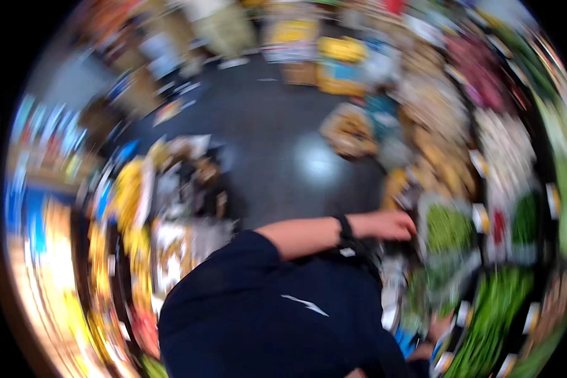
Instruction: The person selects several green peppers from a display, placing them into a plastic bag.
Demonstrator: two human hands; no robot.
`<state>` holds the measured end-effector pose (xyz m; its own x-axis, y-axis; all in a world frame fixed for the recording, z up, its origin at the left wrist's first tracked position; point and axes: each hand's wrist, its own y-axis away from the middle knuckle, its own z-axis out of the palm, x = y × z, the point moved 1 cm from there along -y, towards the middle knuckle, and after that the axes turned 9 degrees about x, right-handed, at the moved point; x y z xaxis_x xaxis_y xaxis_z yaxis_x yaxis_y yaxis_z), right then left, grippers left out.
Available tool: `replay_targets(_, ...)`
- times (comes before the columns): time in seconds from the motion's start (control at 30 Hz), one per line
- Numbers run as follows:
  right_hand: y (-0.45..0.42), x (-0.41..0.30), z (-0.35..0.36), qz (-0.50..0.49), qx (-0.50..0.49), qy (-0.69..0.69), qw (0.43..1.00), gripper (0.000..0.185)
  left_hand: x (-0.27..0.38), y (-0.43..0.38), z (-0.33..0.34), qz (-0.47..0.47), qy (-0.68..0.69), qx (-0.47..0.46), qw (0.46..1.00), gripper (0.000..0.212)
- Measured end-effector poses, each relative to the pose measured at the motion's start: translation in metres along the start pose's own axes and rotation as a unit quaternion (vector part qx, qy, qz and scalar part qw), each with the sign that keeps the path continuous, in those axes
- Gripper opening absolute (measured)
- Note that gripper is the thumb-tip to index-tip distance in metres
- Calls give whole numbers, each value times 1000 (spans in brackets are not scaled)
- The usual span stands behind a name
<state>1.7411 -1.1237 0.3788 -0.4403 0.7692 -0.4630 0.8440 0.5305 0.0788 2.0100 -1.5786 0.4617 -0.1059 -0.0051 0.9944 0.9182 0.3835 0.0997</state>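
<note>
Motion blurs the view. My left hand [388, 226], with a black band [345, 229] on its wrist, reaches across my dark navy shirt [264, 321] to the right. Its fingers are loosely bent, and nothing shows in them. Just beyond the fingertips lies a clear pack of green vegetables [446, 227] on the produce display. Low on the right, my right hand [438, 327] is partly visible beside the display, near long leafy greens [486, 321]. A blue thing [406, 341] shows beside it. Blur hides its fingers and whether it holds anything.
White slender produce [503, 151] and tan produce [442, 160] fill the right-hand display. An open bag of brown items [350, 130] stands on the dark floor [274, 156], near stacked yellow and blue boxes [342, 71]. Blurred yellow goods [127, 193] line the left.
</note>
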Motion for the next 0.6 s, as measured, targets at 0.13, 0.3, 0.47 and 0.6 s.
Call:
replay_targets(0.13,5,-30,-9,53,148,-230,960,70,16,-49,51,-2,81,-124,989,29)
replay_targets(0.3,54,-57,-36,77,264,-146,950,78,46,-66,135,-8,-21,-267,963,32)
replay_targets(0.47,98,-56,-65,154,344,-255,890,77,70,-82,241,222,-140,-327,908,35)
replay_targets(0.6,113,-49,-108,130,386,-372,834,77,89,-80,300,165,-165,-351,907,48)
